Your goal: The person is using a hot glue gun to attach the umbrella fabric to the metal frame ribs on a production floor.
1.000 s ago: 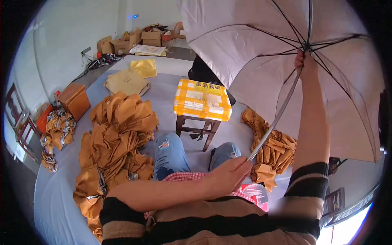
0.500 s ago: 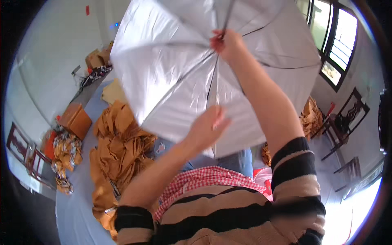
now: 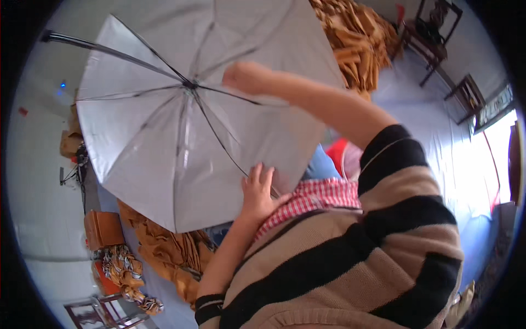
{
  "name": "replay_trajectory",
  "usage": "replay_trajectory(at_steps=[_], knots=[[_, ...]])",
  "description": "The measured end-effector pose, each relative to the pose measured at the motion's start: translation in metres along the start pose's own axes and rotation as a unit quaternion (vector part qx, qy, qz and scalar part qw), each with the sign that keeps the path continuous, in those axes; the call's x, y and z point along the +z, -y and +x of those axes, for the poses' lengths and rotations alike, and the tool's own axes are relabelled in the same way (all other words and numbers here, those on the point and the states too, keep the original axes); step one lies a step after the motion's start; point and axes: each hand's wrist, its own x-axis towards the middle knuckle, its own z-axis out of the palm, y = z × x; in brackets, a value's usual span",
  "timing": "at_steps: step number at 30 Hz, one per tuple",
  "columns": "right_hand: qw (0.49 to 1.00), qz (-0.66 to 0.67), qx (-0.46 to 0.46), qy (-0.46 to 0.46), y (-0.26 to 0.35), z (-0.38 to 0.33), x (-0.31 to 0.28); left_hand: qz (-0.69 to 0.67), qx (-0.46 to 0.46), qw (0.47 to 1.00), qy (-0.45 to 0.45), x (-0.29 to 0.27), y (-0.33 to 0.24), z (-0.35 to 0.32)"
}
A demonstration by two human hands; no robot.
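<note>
An opened umbrella (image 3: 137,131) with a silvery lining faces me with its inside. Its dark shaft (image 3: 118,53) points to the upper left from the hub (image 3: 189,84), where thin black ribs meet. My left hand (image 3: 258,196) lies with fingers spread against the lining near the canopy's lower right edge, beside a rib. My right hand (image 3: 246,78) is curled into a blurred fist in front of the lining, right of the hub and off the shaft. Its fingertips are hidden, so what it may grip does not show.
Crumpled brown paper (image 3: 359,44) lies at the upper right and more of it below the umbrella. A cardboard box (image 3: 102,230) and a wooden chair (image 3: 104,310) are at left. Another chair (image 3: 424,41) stands far right. A red-and-white checked cloth (image 3: 323,196) covers my lap.
The umbrella has turned and shifted left, its shaft swinging to the upper left. My right hand has left the shaft by the hub. My left hand has come to rest on the lining.
</note>
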Motion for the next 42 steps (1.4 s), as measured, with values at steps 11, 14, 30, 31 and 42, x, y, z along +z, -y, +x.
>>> replay_trajectory(at_steps=[11,14,30,31,42], knots=[[0.933,-0.144,0.269,-0.193,-0.168,-0.157,-0.046,0.046,0.065,0.995,-0.057,-0.006,-0.01,-0.006],[0.93,0.148,0.335,-0.024,-0.145,-0.186,-0.018,0.071,0.048,0.992,-0.089,-0.005,0.001,-0.026],[0.832,0.491,0.254,-0.049,-0.139,-0.226,-0.011,0.354,-0.163,0.92,0.032,-0.147,0.037,-0.105],[0.844,0.463,0.271,-0.023,-0.142,-0.23,-0.006,0.383,-0.244,0.889,0.062,-0.16,0.024,-0.102],[0.859,0.44,0.262,-0.004,-0.104,-0.222,-0.008,0.083,0.031,0.996,-0.013,-0.114,-0.034,-0.021]])
